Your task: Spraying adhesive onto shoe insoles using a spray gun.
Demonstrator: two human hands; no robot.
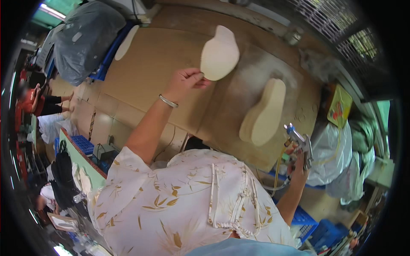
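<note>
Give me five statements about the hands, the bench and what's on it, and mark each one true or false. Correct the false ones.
1. The left hand holds a pale sole-shaped piece. True.
2. The right hand is empty. False: it holds a spray gun.
3. The bracelet is on the right wrist. False: it is on the left wrist.
4. A stack of similar pale pieces lies on the worktop. True.
5. The person's top has a golden leaf pattern. True.
</note>
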